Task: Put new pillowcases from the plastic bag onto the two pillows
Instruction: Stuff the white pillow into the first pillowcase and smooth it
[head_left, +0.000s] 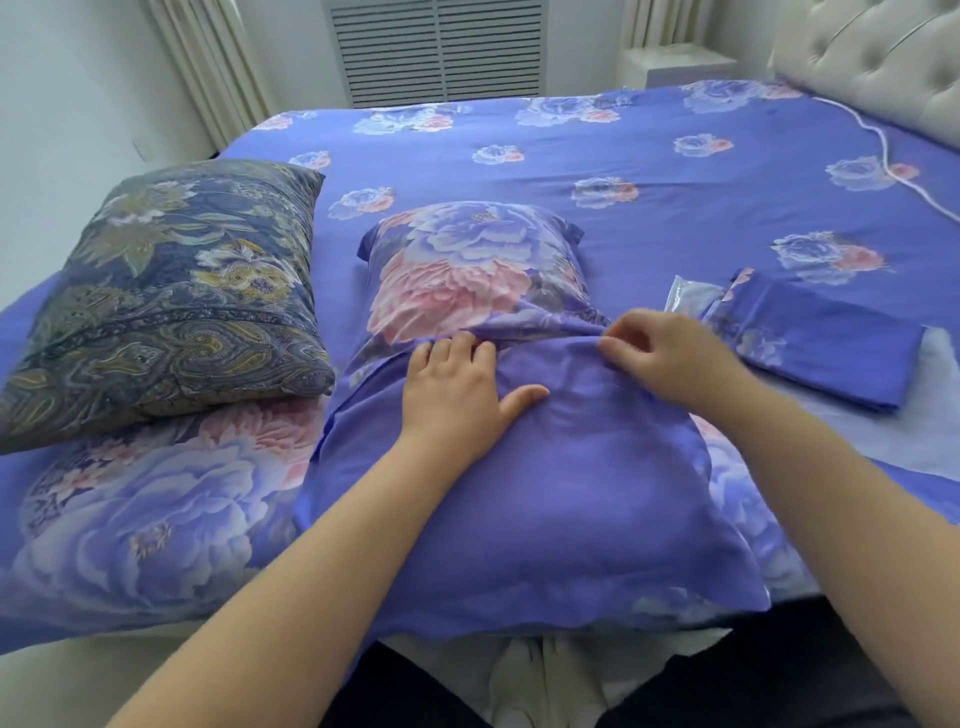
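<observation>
Purple cotton with pale pink and lilac peonies covers the bed (649, 156), whose sheet runs from the near edge back to a tufted cream headboard (883, 57) at the far right. A white slatted panel (439, 49) stands against the wall beyond, between pleated curtains.

On the bed's middle, close to the person, lies a pillow (478, 275) already inside a new pillowcase (545, 493) of the same purple print. Its far half shows a large pink and lilac flower; its near half is plain purple, and that plain flap overlaps the flowered part along a rumpled seam across the middle.

To the left, a second pillow (166, 296) in a dark blue and olive paisley cover rests tilted on the sheet, just beside the first.

To the right, a folded pillowcase (821, 343) lies flat, partly on a clear plastic bag (685, 296) whose corner peeks out at its far left end.

The left hand (462, 395) lies flat on the plain flap, fingers together and reaching to the seam, thumb spread out to the side. The right hand (670, 353) sits at the right end of the seam, fingers curled and pinching the flap's edge.
</observation>
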